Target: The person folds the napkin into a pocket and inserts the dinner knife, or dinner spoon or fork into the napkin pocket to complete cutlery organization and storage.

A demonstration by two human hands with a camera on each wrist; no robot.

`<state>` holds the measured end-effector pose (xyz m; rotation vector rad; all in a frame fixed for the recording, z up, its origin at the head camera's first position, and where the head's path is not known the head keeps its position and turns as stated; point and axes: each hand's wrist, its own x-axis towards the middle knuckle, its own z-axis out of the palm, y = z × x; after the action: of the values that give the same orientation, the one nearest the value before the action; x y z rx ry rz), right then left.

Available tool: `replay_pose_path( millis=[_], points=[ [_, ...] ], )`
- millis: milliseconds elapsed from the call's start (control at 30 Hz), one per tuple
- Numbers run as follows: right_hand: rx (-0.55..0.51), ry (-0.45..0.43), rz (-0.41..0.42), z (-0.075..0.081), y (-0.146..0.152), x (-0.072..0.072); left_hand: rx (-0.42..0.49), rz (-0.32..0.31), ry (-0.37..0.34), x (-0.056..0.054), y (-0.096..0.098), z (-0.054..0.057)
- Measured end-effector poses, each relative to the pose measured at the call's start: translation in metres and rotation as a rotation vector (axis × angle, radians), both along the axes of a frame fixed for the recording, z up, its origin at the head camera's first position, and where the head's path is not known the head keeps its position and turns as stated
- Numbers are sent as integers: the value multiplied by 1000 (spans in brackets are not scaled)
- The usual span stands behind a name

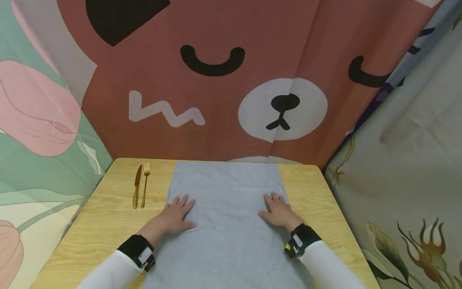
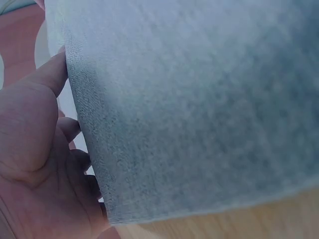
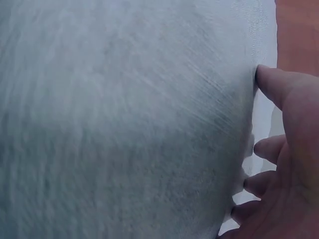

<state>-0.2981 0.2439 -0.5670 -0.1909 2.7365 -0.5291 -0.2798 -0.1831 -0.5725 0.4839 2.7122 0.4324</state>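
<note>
A light grey-blue cloth (image 1: 231, 241) lies spread over the table, running from its far edge to the bottom of the head view. My left hand (image 1: 175, 216) rests palm down on the cloth's left side with its fingers spread. On the opposite side, my right hand (image 1: 279, 212) lies the same way near the right edge. In the left wrist view the thumb (image 2: 52, 74) and fingertips meet the cloth (image 2: 199, 109), with the palm facing it. The right wrist view likewise has the thumb (image 3: 279, 84) and fingertips touching the cloth (image 3: 124, 124). Neither hand grips anything.
Left of the cloth, a gold knife (image 1: 137, 186) and a gold fork (image 1: 145, 184) lie side by side on the wooden table (image 1: 108, 224). Printed curtains (image 1: 216, 96) hang closely behind the table and on both sides.
</note>
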Motion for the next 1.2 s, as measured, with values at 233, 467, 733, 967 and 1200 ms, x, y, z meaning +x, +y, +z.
replay_pose_path(
  millis=[233,467,733,967,1200],
  points=[
    [40,-16,-25,1,-4,-6,-14,19,8,-2,3,2],
    [70,-50,-28,3,-6,-5,-28,30,-2,1,5,6],
    [72,-62,-44,9,-6,-5,-27,56,-12,0,6,4],
    [63,-72,-41,9,-4,-5,-23,80,-40,1,7,3],
    [119,-118,-16,11,5,-2,-35,81,-60,2,7,4]
  ],
)
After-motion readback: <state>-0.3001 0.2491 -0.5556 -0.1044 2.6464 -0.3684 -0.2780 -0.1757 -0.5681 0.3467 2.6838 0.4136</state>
